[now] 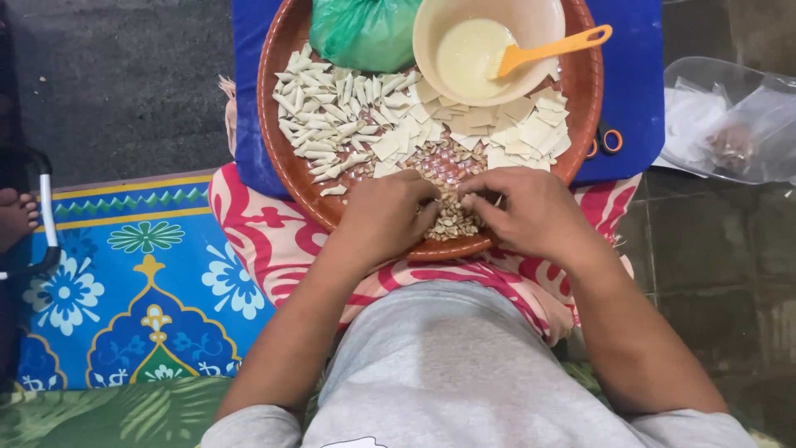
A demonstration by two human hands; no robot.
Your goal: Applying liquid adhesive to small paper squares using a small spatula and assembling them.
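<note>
A round brown tray point(278, 124) rests on my lap over a red and pink patterned cloth point(265, 232). On it lie several flat square dough wrappers point(531, 129), a heap of rolled dough pieces point(323, 112) and a pile of peanuts point(452, 220). My left hand point(385, 217) and my right hand point(522, 211) meet at the tray's near edge over the peanuts, fingertips pinched together around a small wrapper that is mostly hidden. A beige bowl of pale liquid point(468, 50) with an orange brush point(547, 51) stands at the tray's far side.
A green plastic bag point(361, 31) lies on the tray beside the bowl. Blue board point(634, 83) under the tray, scissors with orange handles point(608, 141) on it. Clear plastic bags point(730, 120) on the dark floor at right. Blue patterned mat point(124, 282) at left, with a bare foot point(16, 217).
</note>
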